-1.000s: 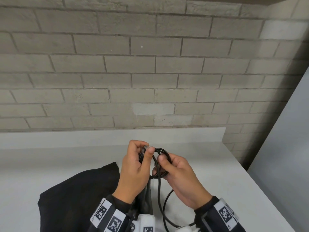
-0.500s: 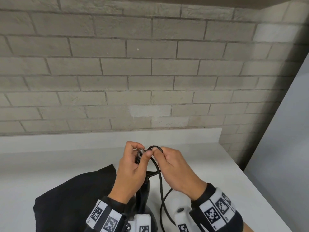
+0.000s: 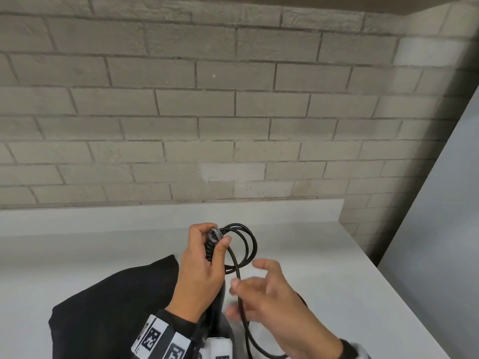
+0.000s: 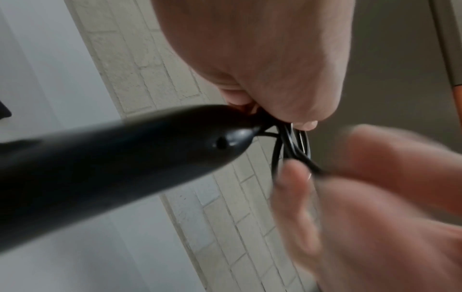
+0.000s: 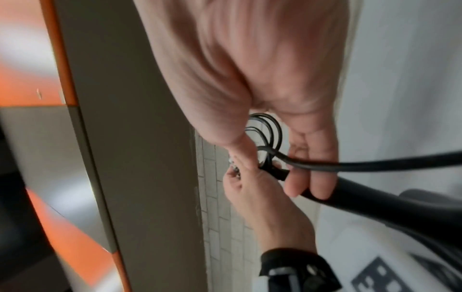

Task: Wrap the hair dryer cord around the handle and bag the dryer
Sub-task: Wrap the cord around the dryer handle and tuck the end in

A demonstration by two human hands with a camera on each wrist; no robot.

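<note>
The black hair dryer's handle (image 4: 125, 158) points up and away from me, its body hidden low behind my wrists. My left hand (image 3: 203, 260) grips the handle's tip at the ribbed cord collar (image 3: 211, 244), thumb pressing the coiled black cord (image 3: 252, 244) against it. Two or three loops stand out to the right of that hand. My right hand (image 3: 261, 294) is lower and nearer me, thumb and forefinger loosely pinching the free run of cord (image 4: 312, 168), the other fingers spread. The cord's tail drops out of the frame's bottom. The black bag (image 3: 111, 307) lies flat at the left.
A white counter (image 3: 324, 268) runs to a low white backsplash below a grey brick wall (image 3: 233, 125). Its right edge falls off beside a grey panel (image 3: 440, 229). The bag covers the near left of the counter.
My right hand has left the loops at the handle tip and dropped down the cord toward me. My left hand keeps its grip in the same place.
</note>
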